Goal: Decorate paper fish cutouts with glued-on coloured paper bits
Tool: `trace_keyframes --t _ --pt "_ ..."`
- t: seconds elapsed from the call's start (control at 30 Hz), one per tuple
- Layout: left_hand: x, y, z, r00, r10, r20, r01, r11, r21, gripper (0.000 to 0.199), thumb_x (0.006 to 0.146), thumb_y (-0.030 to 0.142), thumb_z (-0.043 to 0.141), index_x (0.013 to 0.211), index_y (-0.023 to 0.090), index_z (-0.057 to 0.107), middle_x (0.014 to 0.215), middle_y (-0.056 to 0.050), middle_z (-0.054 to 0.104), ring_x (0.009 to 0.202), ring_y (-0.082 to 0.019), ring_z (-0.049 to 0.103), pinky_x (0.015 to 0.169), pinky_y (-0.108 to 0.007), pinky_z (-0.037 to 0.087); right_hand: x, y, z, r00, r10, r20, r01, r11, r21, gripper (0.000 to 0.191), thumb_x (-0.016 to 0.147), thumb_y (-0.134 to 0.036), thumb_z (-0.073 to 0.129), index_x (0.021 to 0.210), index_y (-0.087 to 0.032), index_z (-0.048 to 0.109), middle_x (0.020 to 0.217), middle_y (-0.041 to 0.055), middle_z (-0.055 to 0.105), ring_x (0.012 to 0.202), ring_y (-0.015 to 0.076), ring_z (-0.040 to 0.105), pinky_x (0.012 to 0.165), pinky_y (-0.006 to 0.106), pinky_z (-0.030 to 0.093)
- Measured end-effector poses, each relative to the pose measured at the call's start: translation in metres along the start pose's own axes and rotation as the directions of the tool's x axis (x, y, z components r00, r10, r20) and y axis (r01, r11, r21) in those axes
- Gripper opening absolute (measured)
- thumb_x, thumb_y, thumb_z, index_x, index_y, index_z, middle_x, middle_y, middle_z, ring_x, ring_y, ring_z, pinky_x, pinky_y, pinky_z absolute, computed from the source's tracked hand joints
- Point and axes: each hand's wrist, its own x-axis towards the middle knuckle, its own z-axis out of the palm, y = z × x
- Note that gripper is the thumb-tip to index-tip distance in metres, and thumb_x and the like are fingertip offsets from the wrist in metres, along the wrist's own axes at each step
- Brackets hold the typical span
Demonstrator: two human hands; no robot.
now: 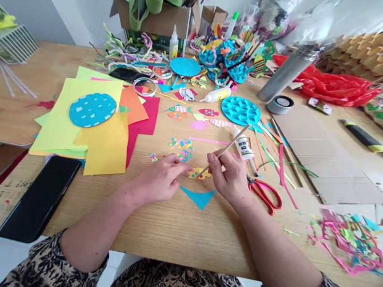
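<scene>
A thin wooden stick (230,143) slants up from the grip of my right hand (227,176), its lower tip at a yellow paper fish (201,173) with coloured dots. My left hand (161,177) rests on the table with its index finger stretched to the fish's left end and the other fingers loosely bent. Just below lies a blue paper scrap (199,197). Tiny coloured paper bits (181,147) are scattered above my left hand. Beside my right hand are a white glue bottle (243,145) and red-handled scissors (265,195), partly hidden. Several finished-looking paper fish (199,124) lie farther back.
Coloured paper sheets (51,125) and a black phone (40,199) lie at left. A blue scaled disc (241,111), a steel flask (287,74) and a cardboard sheet (335,160) stand or lie right of centre. Paper scraps (351,241) pile at the right front.
</scene>
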Motion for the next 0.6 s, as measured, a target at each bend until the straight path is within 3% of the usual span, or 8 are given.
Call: trace_keyframes --t 0.33,0.6 --pt "-0.0004 -0.0021 0.0027 1.0 0.0 0.0 0.0 1.0 0.004 0.049 0.071 -0.005 0.046 0.112 0.017 0.061 0.102 -0.006 0.063 0.106 -0.021 0.057 0.092 -0.036 0.051 -0.0012 0.0019 0.0009 0.998 0.064 -0.025 -0.062 0.997 0.05 0.031 0.097 -0.032 0.046 0.069 -0.02 0.046 0.053 -0.0025 0.051 0.046 0.0088 0.045 0.045 0.023 0.031" --pt "0.0001 -0.0012 0.0014 1.0 -0.01 0.008 0.01 1.0 0.012 0.047 0.07 -0.004 0.045 0.108 0.018 0.062 0.104 -0.006 0.063 0.107 -0.021 0.058 0.092 -0.038 0.052 -0.0014 0.0025 0.0016 0.972 0.226 -0.062 -0.212 0.96 0.184 0.037 0.097 -0.042 0.047 0.067 -0.02 0.049 0.05 -0.0029 0.05 0.043 0.0092 0.046 0.042 0.023 0.033"
